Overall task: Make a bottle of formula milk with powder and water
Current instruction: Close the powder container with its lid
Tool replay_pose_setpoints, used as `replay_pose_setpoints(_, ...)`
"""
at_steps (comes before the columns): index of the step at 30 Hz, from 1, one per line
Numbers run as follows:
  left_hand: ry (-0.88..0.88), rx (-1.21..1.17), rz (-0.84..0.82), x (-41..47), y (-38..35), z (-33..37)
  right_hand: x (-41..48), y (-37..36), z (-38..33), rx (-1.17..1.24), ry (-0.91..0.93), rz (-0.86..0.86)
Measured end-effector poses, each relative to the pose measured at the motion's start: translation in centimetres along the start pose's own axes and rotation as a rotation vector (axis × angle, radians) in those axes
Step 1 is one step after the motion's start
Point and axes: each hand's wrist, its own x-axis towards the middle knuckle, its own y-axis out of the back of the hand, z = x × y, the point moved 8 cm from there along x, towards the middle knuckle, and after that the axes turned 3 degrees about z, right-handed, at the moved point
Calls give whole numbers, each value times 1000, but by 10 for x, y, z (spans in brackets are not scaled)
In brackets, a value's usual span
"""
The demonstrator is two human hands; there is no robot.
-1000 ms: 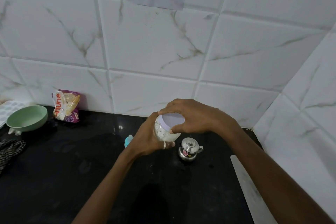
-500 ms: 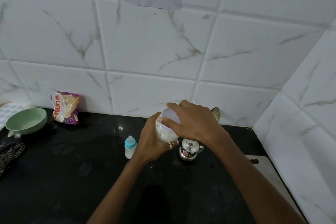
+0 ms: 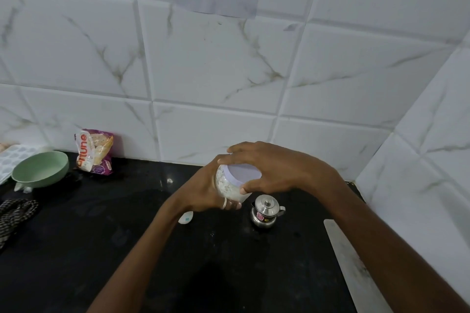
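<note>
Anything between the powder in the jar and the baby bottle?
Yes: the lid sits on the jar, gripped by the right hand while the left hand holds the jar. The baby bottle stands below, mostly hidden behind that hand.

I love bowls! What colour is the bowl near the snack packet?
The round bowl is pale green, clearest in the head view.

I see the jar (image 3: 229, 187) held above the surface (image 3: 76, 249) at frame centre, left hand (image 3: 203, 190) round its body and right hand (image 3: 274, 168) over its lid (image 3: 244, 174). Pot (image 3: 265, 212) sits on the surface just lower right of the jar. Baby bottle (image 3: 186, 218) is partly hidden under the left wrist. Bowl (image 3: 40, 169) is at far left, the packet (image 3: 94, 151) right of it leaning on the wall (image 3: 229, 71), and a cloth (image 3: 15, 213) lies at the left edge, below the bowl.
</note>
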Motion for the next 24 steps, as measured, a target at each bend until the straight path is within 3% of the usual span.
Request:
replay_pose_setpoints(5, -30, -26, 198, -10, 2, 11, 1, -2, 11, -6, -158, 128)
replay_pose_setpoints(12, -136, -171, 555, -27, -8, 27, 0, -3, 8, -206, -379, 321)
replay_pose_setpoints(14, -114, -161, 541, -30, -11, 24, 0, -5, 7, -263, -385, 343)
replay_pose_setpoints(17, -54, -176, 371, -23, -15, 9, -5, -6, 11, -234, -364, 279)
replay_pose_setpoints(20, -18, -159, 239, -19, -11, 2, -9, -5, 8, -73, -251, 188)
replay_pose_setpoints(24, -43, -218, 112, -18, -10, 6, -12, -5, -1, -84, -94, 80)
